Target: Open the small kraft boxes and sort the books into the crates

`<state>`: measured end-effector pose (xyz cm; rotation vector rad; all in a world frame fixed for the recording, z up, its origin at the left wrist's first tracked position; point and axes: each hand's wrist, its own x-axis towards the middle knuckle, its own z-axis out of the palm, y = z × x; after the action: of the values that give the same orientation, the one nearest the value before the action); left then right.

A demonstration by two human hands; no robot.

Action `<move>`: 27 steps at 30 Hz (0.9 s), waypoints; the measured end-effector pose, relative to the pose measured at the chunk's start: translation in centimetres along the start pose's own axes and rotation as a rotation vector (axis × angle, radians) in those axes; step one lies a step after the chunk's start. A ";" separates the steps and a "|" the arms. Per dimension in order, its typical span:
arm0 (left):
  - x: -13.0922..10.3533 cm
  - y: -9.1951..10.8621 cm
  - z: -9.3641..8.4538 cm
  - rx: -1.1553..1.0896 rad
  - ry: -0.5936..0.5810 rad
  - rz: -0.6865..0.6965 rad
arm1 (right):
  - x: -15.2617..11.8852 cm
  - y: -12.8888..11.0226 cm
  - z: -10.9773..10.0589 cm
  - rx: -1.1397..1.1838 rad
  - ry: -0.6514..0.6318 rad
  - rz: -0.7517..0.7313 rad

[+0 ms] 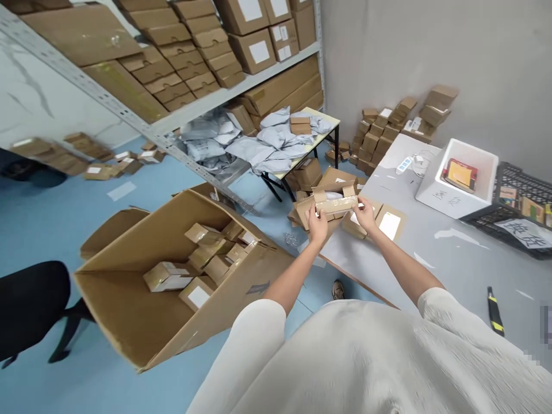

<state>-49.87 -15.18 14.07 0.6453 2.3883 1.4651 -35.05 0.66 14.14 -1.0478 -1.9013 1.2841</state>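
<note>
Storage rm w/ blue floor (172,368), grey counter (457,276) at R; small cardboard box (338,205), flaps up, is held aloft by the counter's L edge. L hand (318,225) & R hand (365,214) are part-curled, each gripping an opp end; pale contents (333,196), unident. Rec: keep box level, both ends supported, pressure light so walls don't buckle & contents don't slide.
</note>
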 end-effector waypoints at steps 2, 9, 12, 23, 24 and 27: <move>1.3 -1.0 -0.8 -0.017 -0.050 0.026 | 1.1 -0.1 1.9 0.026 -0.049 -0.004; 3.0 -2.6 0.3 -0.013 -0.329 0.099 | 2.8 0.8 3.7 0.097 -0.139 0.009; 2.7 -2.8 1.8 -0.018 -0.382 0.099 | 2.4 1.9 2.6 0.067 -0.137 0.043; 0.4 -1.5 7.5 -0.104 -0.597 0.148 | -0.7 5.6 -4.9 0.054 0.005 0.208; 0.0 -1.4 8.0 -0.123 -0.615 0.156 | -1.2 5.9 -5.6 0.043 0.024 0.218; -1.2 -0.9 9.5 -0.176 -0.678 0.178 | -2.7 7.0 -7.7 0.019 0.089 0.257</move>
<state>-44.78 -8.77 8.93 1.1167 1.6992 1.2329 -25.50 3.38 10.10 -1.3505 -1.7262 1.3669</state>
